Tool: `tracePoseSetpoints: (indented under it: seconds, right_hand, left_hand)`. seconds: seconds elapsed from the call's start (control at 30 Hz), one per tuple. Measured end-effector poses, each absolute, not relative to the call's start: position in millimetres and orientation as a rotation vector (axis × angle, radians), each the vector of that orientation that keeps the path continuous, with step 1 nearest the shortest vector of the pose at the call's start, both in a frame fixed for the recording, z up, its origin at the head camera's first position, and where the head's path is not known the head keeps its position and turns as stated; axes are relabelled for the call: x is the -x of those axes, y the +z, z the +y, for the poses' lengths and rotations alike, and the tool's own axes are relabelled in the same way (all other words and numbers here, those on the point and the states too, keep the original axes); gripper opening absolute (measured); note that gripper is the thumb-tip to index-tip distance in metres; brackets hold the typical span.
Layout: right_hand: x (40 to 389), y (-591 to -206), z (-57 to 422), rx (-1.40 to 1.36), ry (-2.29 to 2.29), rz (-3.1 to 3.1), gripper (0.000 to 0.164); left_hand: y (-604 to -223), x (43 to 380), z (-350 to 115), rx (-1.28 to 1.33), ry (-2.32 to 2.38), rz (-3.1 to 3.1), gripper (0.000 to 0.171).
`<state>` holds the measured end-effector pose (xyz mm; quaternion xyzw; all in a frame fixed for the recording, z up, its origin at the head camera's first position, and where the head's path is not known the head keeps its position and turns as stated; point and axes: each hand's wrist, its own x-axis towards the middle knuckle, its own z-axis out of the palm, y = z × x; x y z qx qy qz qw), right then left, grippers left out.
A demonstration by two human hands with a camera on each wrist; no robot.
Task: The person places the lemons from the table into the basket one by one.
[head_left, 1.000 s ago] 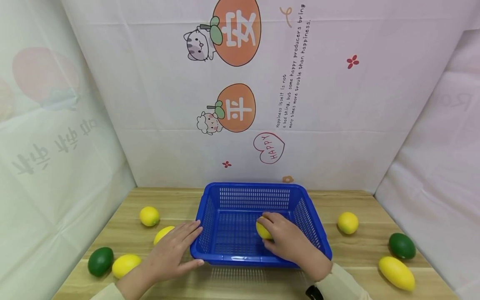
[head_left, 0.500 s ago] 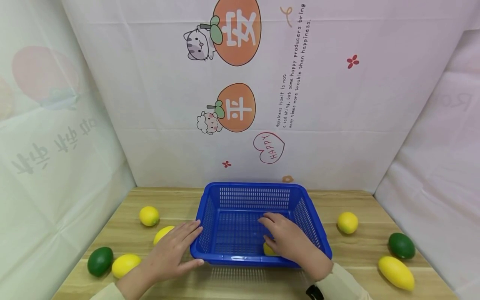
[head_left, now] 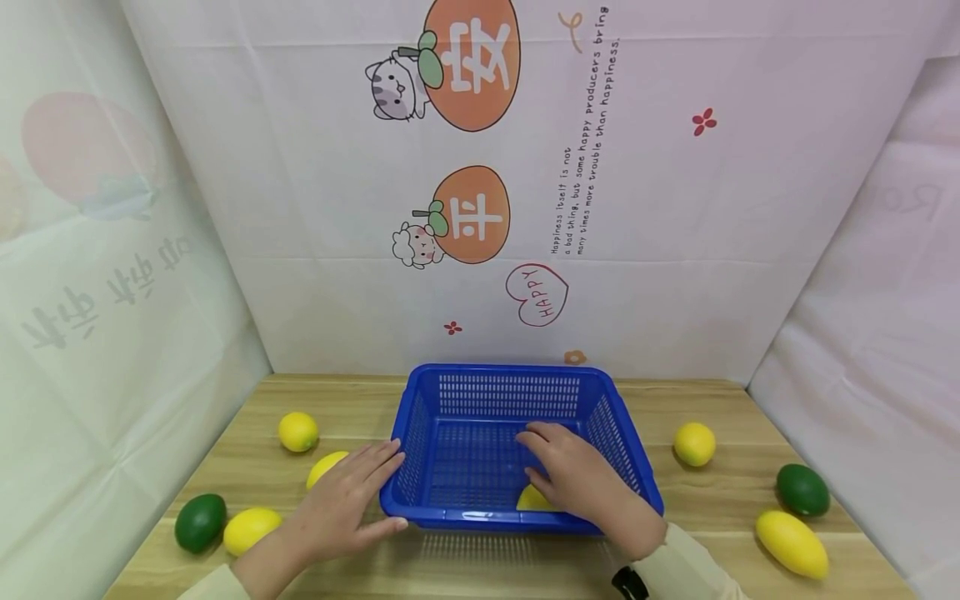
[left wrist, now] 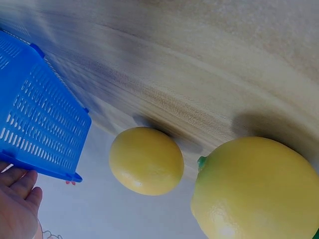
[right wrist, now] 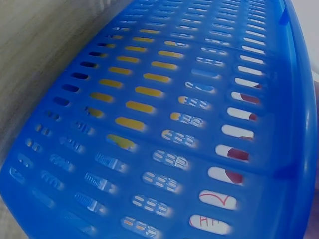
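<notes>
A blue plastic basket (head_left: 480, 518) with slotted walls stands on the wooden table. My left hand (head_left: 341, 504) lies along its left side, fairly straight fingers touching the rim; the left wrist view shows the fingertips (left wrist: 22, 184) at that rim. Inside the basket, at the front wall, a lemon (head_left: 534, 498) rests partly hidden behind my right hand (head_left: 573, 475). That hand reaches over the front rim with loosely bent fingers and holds nothing. In the right wrist view the lemon's yellow (right wrist: 130, 123) shows through the slots of the basket wall (right wrist: 164, 144).
Left of the basket lie a lemon (head_left: 298, 432), a second lemon (head_left: 324, 468) partly behind the left hand, a third lemon (head_left: 252, 532) and a dark green fruit (head_left: 200, 523). At right are a lemon (head_left: 694, 444), a green fruit (head_left: 802, 490) and a long yellow fruit (head_left: 792, 544).
My right hand has let go of the lemon, which dropped to the basket's front and then shifted slightly left. The left hand has stayed at the rim.
</notes>
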<state>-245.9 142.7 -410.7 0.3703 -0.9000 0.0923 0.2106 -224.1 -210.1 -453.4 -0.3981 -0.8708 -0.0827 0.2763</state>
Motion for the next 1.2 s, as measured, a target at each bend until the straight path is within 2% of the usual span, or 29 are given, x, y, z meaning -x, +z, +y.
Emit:
tracePoseSetpoints:
  seconds: [0.63,1.2]
  right_hand:
    - [244,-396,151,-0.982,0.232,-2.539,0.039]
    - [236,-392,178,-0.903,0.207,-2.496,0.041]
  left_hand:
    - [-452,225,-209,1.087,-0.233,-2.335,0.077]
    - [-452,224,-209,1.087,-0.238,-2.327,0.077]
